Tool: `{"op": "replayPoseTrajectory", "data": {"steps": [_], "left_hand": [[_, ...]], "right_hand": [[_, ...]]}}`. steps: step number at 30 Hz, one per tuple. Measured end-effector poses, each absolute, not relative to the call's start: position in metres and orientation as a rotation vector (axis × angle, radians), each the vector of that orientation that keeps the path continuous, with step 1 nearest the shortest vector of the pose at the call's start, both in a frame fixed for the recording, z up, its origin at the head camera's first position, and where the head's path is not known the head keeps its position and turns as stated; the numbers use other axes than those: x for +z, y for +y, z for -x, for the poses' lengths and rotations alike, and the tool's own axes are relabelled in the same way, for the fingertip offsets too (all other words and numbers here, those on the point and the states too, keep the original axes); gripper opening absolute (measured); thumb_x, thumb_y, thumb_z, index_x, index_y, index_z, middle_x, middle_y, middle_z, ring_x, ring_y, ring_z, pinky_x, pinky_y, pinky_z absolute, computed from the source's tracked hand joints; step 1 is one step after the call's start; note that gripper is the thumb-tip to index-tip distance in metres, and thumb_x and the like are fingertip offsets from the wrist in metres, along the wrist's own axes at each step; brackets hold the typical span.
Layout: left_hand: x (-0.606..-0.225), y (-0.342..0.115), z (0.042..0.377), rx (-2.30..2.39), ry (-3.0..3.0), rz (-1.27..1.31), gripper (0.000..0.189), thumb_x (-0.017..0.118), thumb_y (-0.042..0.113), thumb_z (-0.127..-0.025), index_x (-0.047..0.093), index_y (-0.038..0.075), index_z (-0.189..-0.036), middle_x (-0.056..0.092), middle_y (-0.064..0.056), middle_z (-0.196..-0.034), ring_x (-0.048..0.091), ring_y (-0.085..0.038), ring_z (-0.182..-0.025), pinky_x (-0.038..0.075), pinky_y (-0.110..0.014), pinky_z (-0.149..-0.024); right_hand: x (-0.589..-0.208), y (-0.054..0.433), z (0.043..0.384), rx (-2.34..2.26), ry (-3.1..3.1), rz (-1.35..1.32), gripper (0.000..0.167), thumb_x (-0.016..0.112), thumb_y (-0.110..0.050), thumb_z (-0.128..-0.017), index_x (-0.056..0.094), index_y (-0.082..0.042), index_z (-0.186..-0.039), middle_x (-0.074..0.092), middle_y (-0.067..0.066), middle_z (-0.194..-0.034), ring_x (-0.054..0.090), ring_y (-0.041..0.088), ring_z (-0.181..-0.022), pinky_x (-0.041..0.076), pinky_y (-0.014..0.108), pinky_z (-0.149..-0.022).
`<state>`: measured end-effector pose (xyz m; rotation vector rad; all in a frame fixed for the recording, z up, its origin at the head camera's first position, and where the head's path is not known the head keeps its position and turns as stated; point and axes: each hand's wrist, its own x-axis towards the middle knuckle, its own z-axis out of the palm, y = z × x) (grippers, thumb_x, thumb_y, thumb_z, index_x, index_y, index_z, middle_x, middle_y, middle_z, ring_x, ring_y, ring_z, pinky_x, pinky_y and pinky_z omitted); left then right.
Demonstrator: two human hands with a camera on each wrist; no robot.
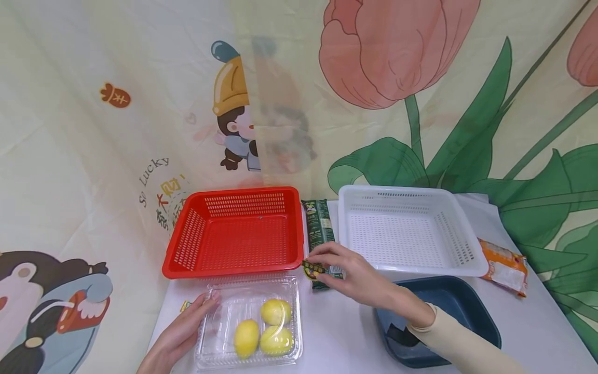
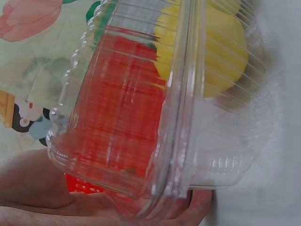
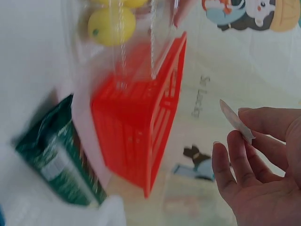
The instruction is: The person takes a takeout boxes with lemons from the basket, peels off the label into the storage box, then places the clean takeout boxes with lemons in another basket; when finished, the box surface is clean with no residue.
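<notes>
A clear plastic clamshell box [image 1: 224, 332] with three lemons [image 1: 276, 341] inside lies at the front of the table. My left hand [image 1: 189, 322] grips the box's left side, its fingertips at the far left corner; in the left wrist view the hand [image 2: 94, 207] shows beside the clear wall. My right hand [image 1: 355, 275] pinches a small flat dark-and-yellow label [image 1: 312, 270] between thumb and fingers, above a green packet [image 1: 320, 223]. Edge-on in the right wrist view, the label [image 3: 236, 121] looks thin and pale on its back.
Behind the box stands a red basket [image 1: 233, 272]. To its right, past the green packet, is a white basket [image 1: 411, 267]. A dark blue tray [image 1: 467, 311] holding a black item lies under my right forearm. An orange packet [image 1: 504, 265] rests at the far right, a small yellow-green piece [image 1: 185, 305] near my left hand.
</notes>
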<state>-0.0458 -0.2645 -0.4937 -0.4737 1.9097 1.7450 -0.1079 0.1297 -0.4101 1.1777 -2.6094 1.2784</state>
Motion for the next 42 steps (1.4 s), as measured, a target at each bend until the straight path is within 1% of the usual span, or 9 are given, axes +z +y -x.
{"op": "replayPoseTrajectory", "data": {"steps": [2,6,9,15,20,25,31,35,42], "left_hand": [[-0.493,-0.265,0.045,1.743,1.908,0.476,0.085,0.053,0.049,-0.102,0.013,0.003,-0.161,0.018,-0.023,-0.162,0.019,-0.039,-0.147,0.029,-0.056,-0.117],[-0.493,-0.266,0.046,1.748,1.889,0.49,0.088,0.054,0.048,-0.101,0.009,0.002,-0.161,0.012,-0.023,-0.164,0.014,-0.04,-0.148,0.014,-0.065,-0.123],[-0.493,-0.266,0.047,1.739,1.88,0.494,0.091,0.054,0.05,-0.101,0.007,0.002,-0.162,0.009,-0.023,-0.165,0.012,-0.042,-0.149,0.007,-0.066,-0.123],[-0.493,-0.266,0.047,1.74,1.873,0.477,0.091,0.054,0.049,-0.101,0.005,0.002,-0.162,0.007,-0.023,-0.166,0.012,-0.041,-0.149,0.008,-0.066,-0.123],[-0.492,-0.266,0.046,1.722,1.896,0.462,0.089,0.052,0.05,-0.102,0.007,0.002,-0.162,0.011,-0.023,-0.165,0.014,-0.041,-0.149,0.016,-0.064,-0.123],[-0.493,-0.266,0.047,1.71,1.906,0.462,0.09,0.051,0.051,-0.102,0.005,0.002,-0.162,0.014,-0.025,-0.165,0.015,-0.042,-0.15,0.019,-0.063,-0.122],[-0.494,-0.266,0.049,1.686,1.888,0.482,0.097,0.052,0.054,-0.1,-0.001,0.0,-0.161,0.007,-0.027,-0.166,0.011,-0.045,-0.15,0.009,-0.067,-0.122],[-0.495,-0.266,0.051,1.683,1.877,0.497,0.101,0.053,0.055,-0.1,-0.004,-0.001,-0.161,0.002,-0.028,-0.166,0.005,-0.046,-0.151,0.002,-0.069,-0.121],[-0.494,-0.266,0.05,1.684,1.88,0.497,0.097,0.052,0.053,-0.101,-0.001,0.0,-0.161,0.006,-0.027,-0.166,0.008,-0.045,-0.151,0.003,-0.068,-0.121]], "right_hand": [[-0.407,0.145,0.107,1.251,-2.626,-1.095,0.038,0.08,-0.01,-0.088,0.071,-0.014,-0.125,0.062,-0.004,-0.13,0.062,0.014,-0.116,0.059,0.026,-0.089],[-0.405,0.171,0.105,1.202,-2.657,-0.973,0.039,0.08,-0.01,-0.087,0.072,-0.016,-0.124,0.061,-0.005,-0.13,0.063,0.015,-0.117,0.06,0.033,-0.09],[-0.404,0.191,0.101,1.182,-2.661,-0.912,0.041,0.08,-0.006,-0.086,0.071,-0.016,-0.126,0.061,-0.003,-0.131,0.064,0.017,-0.115,0.061,0.032,-0.087],[-0.407,0.231,0.091,1.103,-2.638,-0.804,0.048,0.081,-0.001,-0.082,0.069,-0.015,-0.127,0.06,-0.001,-0.129,0.063,0.012,-0.109,0.055,0.013,-0.085],[-0.412,0.259,0.081,0.979,-2.632,-0.721,0.052,0.084,0.003,-0.077,0.07,-0.013,-0.125,0.061,-0.001,-0.128,0.059,0.002,-0.108,0.051,0.007,-0.084],[-0.42,0.281,0.069,0.888,-2.717,-0.608,0.052,0.086,0.001,-0.075,0.072,-0.015,-0.122,0.062,-0.002,-0.125,0.058,-0.003,-0.104,0.053,0.009,-0.08],[-0.439,0.299,0.055,0.876,-2.828,-0.542,0.047,0.086,-0.004,-0.077,0.072,-0.015,-0.121,0.063,-0.001,-0.122,0.06,-0.003,-0.098,0.059,0.021,-0.075],[-0.457,0.309,0.049,0.871,-2.847,-0.531,0.045,0.087,-0.007,-0.075,0.073,-0.015,-0.118,0.063,-0.001,-0.119,0.061,-0.002,-0.097,0.059,0.021,-0.073],[-0.485,0.319,0.047,0.922,-2.973,-0.451,0.039,0.086,-0.007,-0.077,0.074,-0.015,-0.113,0.065,-0.001,-0.117,0.065,0.003,-0.097,0.059,0.022,-0.075]]}}
